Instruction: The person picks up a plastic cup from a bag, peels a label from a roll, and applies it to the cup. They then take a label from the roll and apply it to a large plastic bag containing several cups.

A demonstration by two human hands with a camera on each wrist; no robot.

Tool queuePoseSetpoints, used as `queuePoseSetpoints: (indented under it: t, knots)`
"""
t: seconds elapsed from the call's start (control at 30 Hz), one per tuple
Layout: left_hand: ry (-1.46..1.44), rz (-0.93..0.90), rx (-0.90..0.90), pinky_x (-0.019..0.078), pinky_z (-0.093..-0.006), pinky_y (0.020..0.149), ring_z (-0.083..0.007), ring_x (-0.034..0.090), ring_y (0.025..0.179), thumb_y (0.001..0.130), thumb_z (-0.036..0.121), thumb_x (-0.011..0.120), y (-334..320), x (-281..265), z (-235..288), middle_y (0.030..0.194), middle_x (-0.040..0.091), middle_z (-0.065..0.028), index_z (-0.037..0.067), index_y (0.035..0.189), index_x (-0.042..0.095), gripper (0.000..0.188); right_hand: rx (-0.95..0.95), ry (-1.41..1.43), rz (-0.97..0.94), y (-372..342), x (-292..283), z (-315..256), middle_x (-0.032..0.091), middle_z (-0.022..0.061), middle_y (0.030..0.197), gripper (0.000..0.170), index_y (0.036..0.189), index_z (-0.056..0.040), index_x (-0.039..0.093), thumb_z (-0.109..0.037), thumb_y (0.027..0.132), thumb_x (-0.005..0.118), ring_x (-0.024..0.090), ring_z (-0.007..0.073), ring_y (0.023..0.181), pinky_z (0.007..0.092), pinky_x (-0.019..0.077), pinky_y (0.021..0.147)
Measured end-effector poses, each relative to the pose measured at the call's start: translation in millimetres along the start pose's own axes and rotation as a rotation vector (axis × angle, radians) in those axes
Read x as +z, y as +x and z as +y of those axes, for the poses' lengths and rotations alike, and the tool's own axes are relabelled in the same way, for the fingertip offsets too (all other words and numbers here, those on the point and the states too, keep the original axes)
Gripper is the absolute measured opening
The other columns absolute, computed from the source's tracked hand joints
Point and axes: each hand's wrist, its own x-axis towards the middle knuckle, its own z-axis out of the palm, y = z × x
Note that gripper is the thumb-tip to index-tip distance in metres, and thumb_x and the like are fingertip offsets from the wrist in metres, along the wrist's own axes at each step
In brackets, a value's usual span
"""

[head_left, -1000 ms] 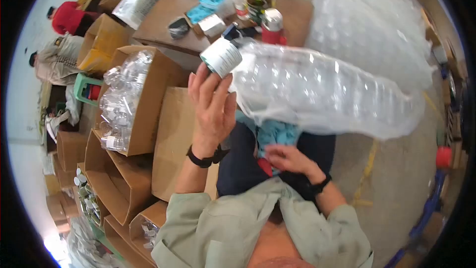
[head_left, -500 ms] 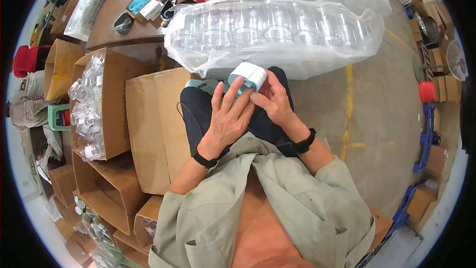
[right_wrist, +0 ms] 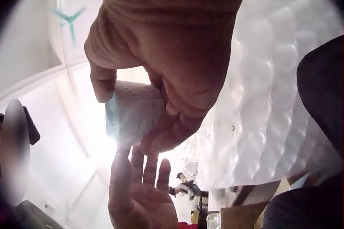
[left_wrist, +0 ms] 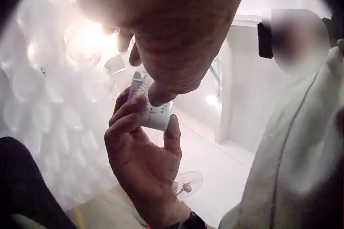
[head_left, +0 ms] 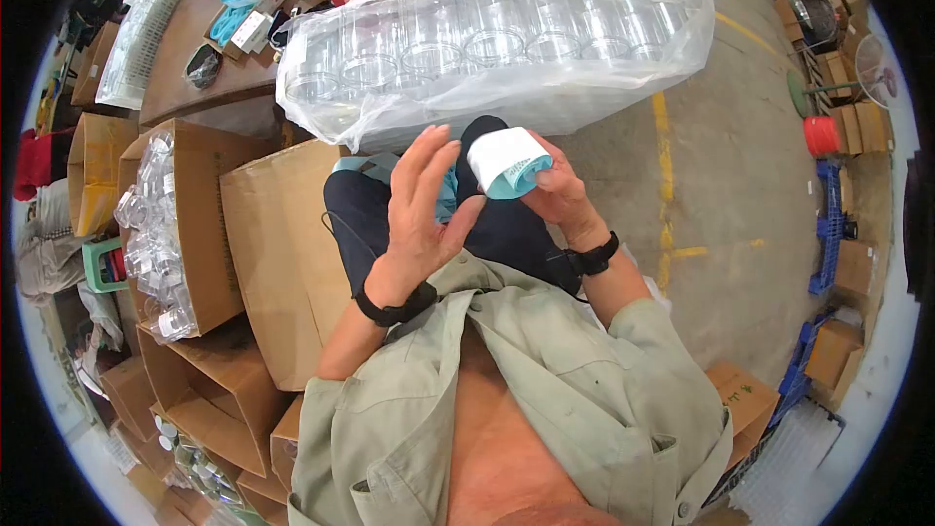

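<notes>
A roll of white printed labels (head_left: 508, 151) with a light blue backing is held over the person's lap, its open end tilted towards the head camera. The right hand (head_left: 560, 190) grips it from the right side, thumb at the blue end. In the right wrist view, the thumb and fingers of that hand bend round the roll (right_wrist: 137, 113). On the other side, the left hand (head_left: 417, 209) is raised with its fingers extended and spread, its thumb close by the roll's lower left edge. Light blue material (head_left: 446, 197) lies on the lap behind the hands.
A large plastic-wrapped pack of clear jars (head_left: 487, 49) stands ahead of the knees. To the left are a carton of clear containers (head_left: 156, 234) and a closed carton (head_left: 292, 253). A brown table (head_left: 175, 58) holds a bottle, a red flask and blue rolls.
The left hand brought the label roll down from near the table to the lap, where both hands met on it. Now the right hand holds it and the left fingers have come away.
</notes>
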Motion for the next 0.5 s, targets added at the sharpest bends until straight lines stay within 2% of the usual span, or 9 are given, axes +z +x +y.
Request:
queuePoseSetpoints:
  t: [0.07, 0.1, 0.2, 0.27, 0.37, 0.47, 0.5]
  knots:
    - [0.116, -0.115, 0.040, 0.0393, -0.0488, 0.114, -0.0385, 0.050, 0.140, 0.076, 0.011, 0.086, 8, 0, -1, 0.145, 0.058, -0.0171, 0.000, 0.144, 0.053, 0.077, 0.032, -0.022, 0.011, -4, -4, 1, 0.065, 0.0213, 0.131, 0.079, 0.147, 0.0041, 0.047, -0.033, 0.083, 0.074, 0.069, 0.0332, 0.115, 0.0474, 0.0557, 0.102]
    - [0.070, -0.122, 0.007, 0.0395, -0.0488, 0.114, -0.0383, 0.051, 0.139, 0.076, 0.011, 0.087, 6, 3, -1, 0.144, 0.059, -0.0171, 0.000, 0.145, 0.052, 0.077, 0.047, -0.032, 0.019, -6, -3, 0, 0.064, 0.0230, 0.130, 0.083, 0.147, 0.0059, 0.046, -0.035, 0.080, 0.074, 0.070, 0.0346, 0.112, 0.0479, 0.0573, 0.100]
    - [-0.053, -0.142, -0.093, 0.0417, -0.0482, 0.111, -0.0374, 0.055, 0.134, 0.077, 0.012, 0.087, -2, 16, -3, 0.142, 0.060, -0.0173, 0.001, 0.147, 0.050, 0.080, 0.044, 0.004, -0.034, -7, -1, 0, 0.065, 0.0168, 0.130, 0.072, 0.147, 0.0007, 0.049, -0.033, 0.088, 0.073, 0.070, 0.0302, 0.112, 0.0441, 0.0533, 0.104]
    - [-0.114, -0.148, -0.163, 0.0450, -0.0470, 0.108, -0.0364, 0.059, 0.130, 0.078, 0.012, 0.087, -7, 21, -3, 0.140, 0.062, -0.0173, 0.001, 0.148, 0.049, 0.081, 0.041, 0.001, -0.030, -7, -1, 0, 0.065, 0.0163, 0.131, 0.072, 0.147, 0.0004, 0.049, -0.035, 0.088, 0.072, 0.070, 0.0298, 0.112, 0.0441, 0.0537, 0.103]
    - [-0.248, -0.088, -0.290, 0.0491, -0.0441, 0.103, -0.0339, 0.064, 0.121, 0.082, 0.008, 0.085, -14, 31, -4, 0.129, 0.068, -0.0175, 0.000, 0.148, 0.049, 0.076, 0.033, 0.065, 0.001, -10, -10, 11, 0.065, 0.0153, 0.132, 0.070, 0.147, -0.0006, 0.049, -0.037, 0.090, 0.069, 0.068, 0.0290, 0.116, 0.0442, 0.0534, 0.103]
    - [-0.241, -0.034, -0.157, 0.0561, -0.0372, 0.093, -0.0244, 0.072, 0.105, 0.088, 0.001, 0.080, -8, 33, -6, 0.113, 0.074, -0.0156, 0.003, 0.151, 0.045, 0.073, 0.043, 0.138, 0.030, -10, -13, 19, 0.063, 0.0141, 0.135, 0.068, 0.148, -0.0020, 0.050, -0.038, 0.092, 0.066, 0.065, 0.0278, 0.120, 0.0441, 0.0526, 0.103]
    - [-0.250, -0.052, -0.199, 0.0560, -0.0367, 0.092, -0.0227, 0.072, 0.104, 0.089, 0.000, 0.078, -8, 33, -5, 0.110, 0.075, -0.0150, 0.003, 0.151, 0.045, 0.071, 0.050, 0.158, 0.039, -11, -13, 21, 0.063, 0.0137, 0.136, 0.068, 0.148, -0.0025, 0.050, -0.039, 0.093, 0.065, 0.064, 0.0273, 0.122, 0.0440, 0.0524, 0.104]
